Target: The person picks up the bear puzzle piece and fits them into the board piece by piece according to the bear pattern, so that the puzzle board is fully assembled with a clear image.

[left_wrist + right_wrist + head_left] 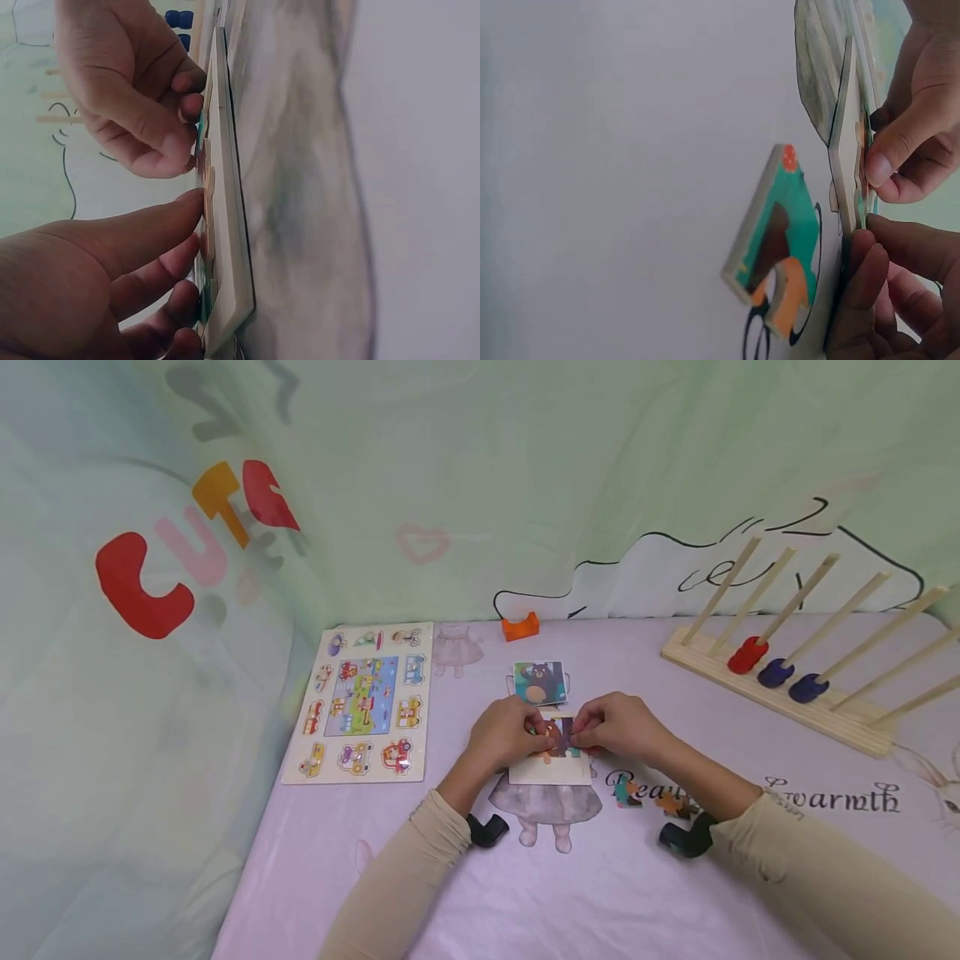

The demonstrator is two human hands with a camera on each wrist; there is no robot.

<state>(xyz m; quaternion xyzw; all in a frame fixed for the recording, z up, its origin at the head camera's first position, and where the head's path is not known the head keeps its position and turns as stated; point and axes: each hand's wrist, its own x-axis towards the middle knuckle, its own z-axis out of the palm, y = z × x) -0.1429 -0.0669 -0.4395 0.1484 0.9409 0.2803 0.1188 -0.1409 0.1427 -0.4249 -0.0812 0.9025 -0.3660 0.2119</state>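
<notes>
Across the lavender-covered counter [600, 893] stands, at right, a wooden peg rack [847, 720] bearing red beads [748, 655] and blue beads [776, 672]; at left lies a vehicle peg-puzzle board [330, 772]. Centre: left hand [506, 733] and right hand [622, 727], narrowly apart, fingers bent, fingertips touching assembled bear pieces [562, 748] in the wooden jigsaw tray [550, 772]; whether either pinches a piece cannot be told. Just beyond the tray, a bear picture card [540, 683]; farther back, an orange block [521, 627]. Right of the tray, nearer the viewer: loose jigsaw pieces [627, 792].
</notes>
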